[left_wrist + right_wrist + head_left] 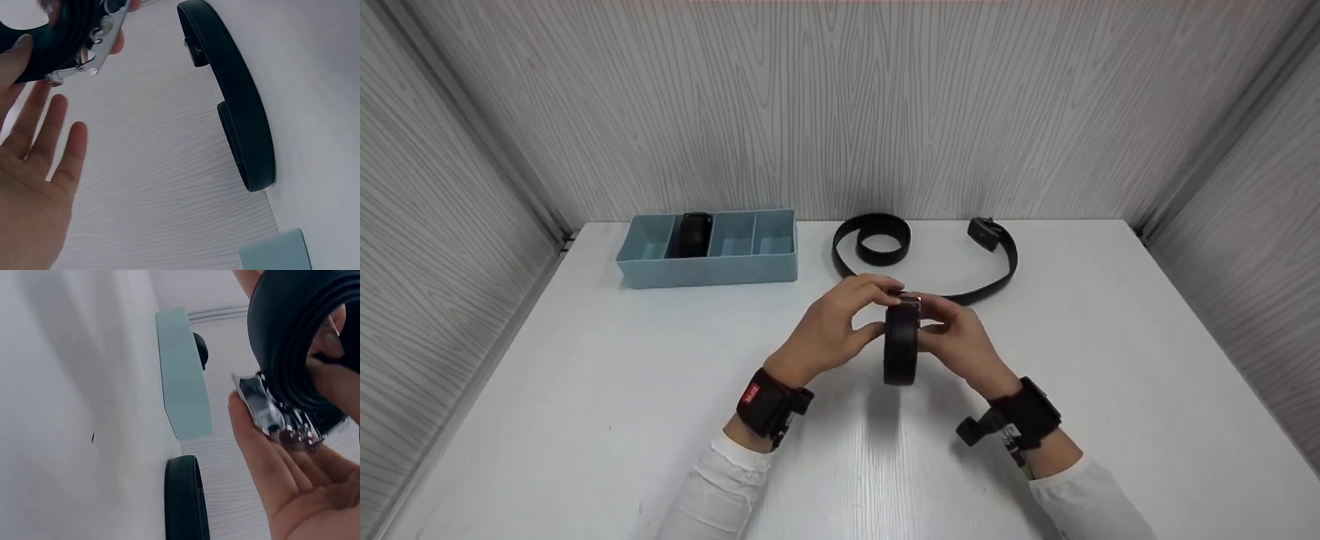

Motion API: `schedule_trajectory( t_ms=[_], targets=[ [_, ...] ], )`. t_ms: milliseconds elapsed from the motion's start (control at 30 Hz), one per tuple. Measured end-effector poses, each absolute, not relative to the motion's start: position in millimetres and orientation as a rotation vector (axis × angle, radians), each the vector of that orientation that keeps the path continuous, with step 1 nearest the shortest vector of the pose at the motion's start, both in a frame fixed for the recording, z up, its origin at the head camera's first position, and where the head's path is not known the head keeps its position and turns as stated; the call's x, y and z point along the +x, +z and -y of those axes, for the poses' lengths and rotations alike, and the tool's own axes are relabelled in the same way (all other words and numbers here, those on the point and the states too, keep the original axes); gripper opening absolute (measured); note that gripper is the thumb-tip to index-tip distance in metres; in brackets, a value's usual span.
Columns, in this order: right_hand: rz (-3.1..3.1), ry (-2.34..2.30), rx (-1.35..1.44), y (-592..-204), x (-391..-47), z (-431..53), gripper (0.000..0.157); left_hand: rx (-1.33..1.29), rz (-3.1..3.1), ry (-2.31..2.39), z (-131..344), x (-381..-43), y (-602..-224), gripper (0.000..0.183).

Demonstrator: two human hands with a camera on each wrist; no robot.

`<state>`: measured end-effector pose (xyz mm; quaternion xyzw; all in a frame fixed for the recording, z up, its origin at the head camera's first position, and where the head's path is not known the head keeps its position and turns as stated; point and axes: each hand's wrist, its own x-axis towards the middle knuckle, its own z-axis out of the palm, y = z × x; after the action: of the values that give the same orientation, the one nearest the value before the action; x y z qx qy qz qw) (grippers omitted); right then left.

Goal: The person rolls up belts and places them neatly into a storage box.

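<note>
A black belt (901, 352), wound into a tight roll, is held above the table between both hands. Its silver buckle (260, 406) sits on the outside of the roll, uppermost in the head view. My left hand (834, 321) grips the roll from the left, its thumb on the roll in the left wrist view. From the right, my right hand (966, 346) holds the same roll. The right wrist view shows the right thumb reaching into the coil and fingers under the buckle. Behind the hands lies a second black belt (877, 259), loosely curled, partly hidden by them.
At the back left stands a light blue divided box (712, 271). A black rolled item (694, 234), like a coiled belt, sits in its second compartment from the left. The white table (585, 390) meets a grey wood-grain wall (840, 105) at the back.
</note>
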<state>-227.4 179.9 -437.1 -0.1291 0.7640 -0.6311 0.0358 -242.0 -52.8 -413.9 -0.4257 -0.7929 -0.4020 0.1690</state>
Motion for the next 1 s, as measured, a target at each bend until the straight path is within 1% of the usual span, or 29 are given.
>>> schedule_trajectory(
  t_ms=[167, 200, 300, 367, 467, 600, 833, 1000],
  targets=[
    [-2.651, -1.853, -0.398, -439.3, -226.7, -177.6, 0.051, -0.894, 2.506, -1.213, 49.5, -230.8, -402.9, 0.022],
    [-2.716, -1.814, -0.425, -440.2, -226.3, -176.8, 0.051, -0.824, 2.557, -1.225, 47.9, -228.2, -400.3, 0.024],
    [-2.899, -1.677, -0.569, -442.5, -224.0, -172.7, 0.051, -0.656, 2.734, -1.166, 43.6, -220.4, -394.0, 0.041],
    [-2.985, -1.600, -0.686, -444.4, -222.6, -169.6, 0.050, -0.604, 2.833, -1.059, 41.1, -216.8, -392.0, 0.053],
    [-3.087, -1.521, -0.816, -445.5, -219.8, -165.6, 0.046, -0.594, 2.907, -0.964, 39.0, -213.8, -391.3, 0.059],
    [-3.167, -1.465, -0.868, -446.5, -217.3, -163.0, 0.043, -0.608, 2.923, -0.985, 38.9, -213.4, -392.1, 0.057],
    [-3.098, -1.549, -0.828, -447.9, -219.0, -163.8, 0.043, -0.688, 2.809, -1.047, 36.7, -212.3, -397.9, 0.051],
    [-3.000, -1.654, -0.795, -447.9, -223.0, -165.9, 0.046, -0.774, 2.682, -0.979, 32.8, -211.2, -401.7, 0.047]
  ],
)
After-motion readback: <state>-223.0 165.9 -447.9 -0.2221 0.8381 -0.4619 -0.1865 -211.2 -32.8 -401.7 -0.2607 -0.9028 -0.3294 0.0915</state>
